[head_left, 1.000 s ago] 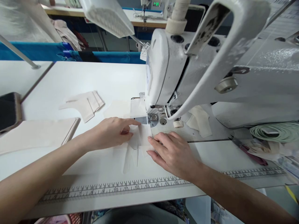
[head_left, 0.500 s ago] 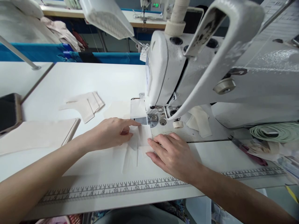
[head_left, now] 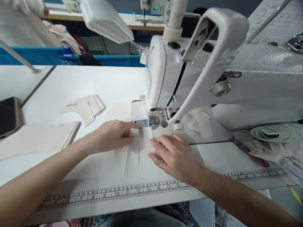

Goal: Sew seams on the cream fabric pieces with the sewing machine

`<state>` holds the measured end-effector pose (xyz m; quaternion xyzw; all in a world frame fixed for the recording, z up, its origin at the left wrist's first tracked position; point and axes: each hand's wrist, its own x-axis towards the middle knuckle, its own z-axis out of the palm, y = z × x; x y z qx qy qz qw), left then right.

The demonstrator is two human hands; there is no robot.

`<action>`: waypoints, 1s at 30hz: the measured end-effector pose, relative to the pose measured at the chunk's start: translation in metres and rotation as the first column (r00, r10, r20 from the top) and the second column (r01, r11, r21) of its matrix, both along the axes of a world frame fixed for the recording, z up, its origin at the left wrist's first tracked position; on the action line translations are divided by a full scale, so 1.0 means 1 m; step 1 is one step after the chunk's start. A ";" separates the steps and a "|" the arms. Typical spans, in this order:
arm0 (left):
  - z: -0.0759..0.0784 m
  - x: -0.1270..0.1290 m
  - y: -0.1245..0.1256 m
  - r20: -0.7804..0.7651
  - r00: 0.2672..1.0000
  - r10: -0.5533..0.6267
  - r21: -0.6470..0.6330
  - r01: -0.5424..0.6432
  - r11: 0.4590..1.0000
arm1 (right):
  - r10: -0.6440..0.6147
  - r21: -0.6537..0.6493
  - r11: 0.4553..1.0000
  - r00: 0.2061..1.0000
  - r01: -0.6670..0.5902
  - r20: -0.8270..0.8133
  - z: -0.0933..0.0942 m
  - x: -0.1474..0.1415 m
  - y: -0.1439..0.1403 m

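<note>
A white sewing machine (head_left: 165, 72) stands on a white table (head_left: 71, 82). A thin cream fabric piece (head_left: 132, 157) lies flat before the presser foot (head_left: 155, 120). My left hand (head_left: 113, 135) presses down on the fabric's left side, its index finger stretched toward the metal guide (head_left: 142, 123) beside the foot. My right hand (head_left: 175, 154) lies flat on the fabric's right edge, fingertips just in front of the needle plate. Both hands hold the cloth against the table.
A small stack of cream cut pieces (head_left: 87, 105) lies to the left, with a larger cream stack (head_left: 35, 137) nearer. A printed ruler (head_left: 113, 190) runs along the table's front edge. Green tape rolls (head_left: 279, 132) and scraps sit at the right. A lamp (head_left: 106, 19) hangs overhead.
Both hands stay on the fabric almost unmoved; the cloth has crept slightly toward the presser foot. The view has tilted a little.
</note>
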<state>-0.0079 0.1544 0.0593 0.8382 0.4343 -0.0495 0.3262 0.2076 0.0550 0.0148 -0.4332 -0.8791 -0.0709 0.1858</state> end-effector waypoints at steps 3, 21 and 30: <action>0.000 0.000 0.000 -0.006 1.000 0.013 -0.020 -0.013 1.000 | -0.001 0.001 1.000 1.000 0.001 0.007 0.001 -0.001 0.000; -0.001 0.000 0.001 -0.006 1.000 0.016 -0.034 -0.016 0.999 | -0.029 0.018 0.999 0.999 0.028 0.023 0.000 -0.001 0.001; 0.000 0.001 0.001 -0.014 0.999 0.031 -0.044 -0.031 0.999 | -0.025 0.042 0.999 0.999 0.024 0.034 0.002 0.000 -0.001</action>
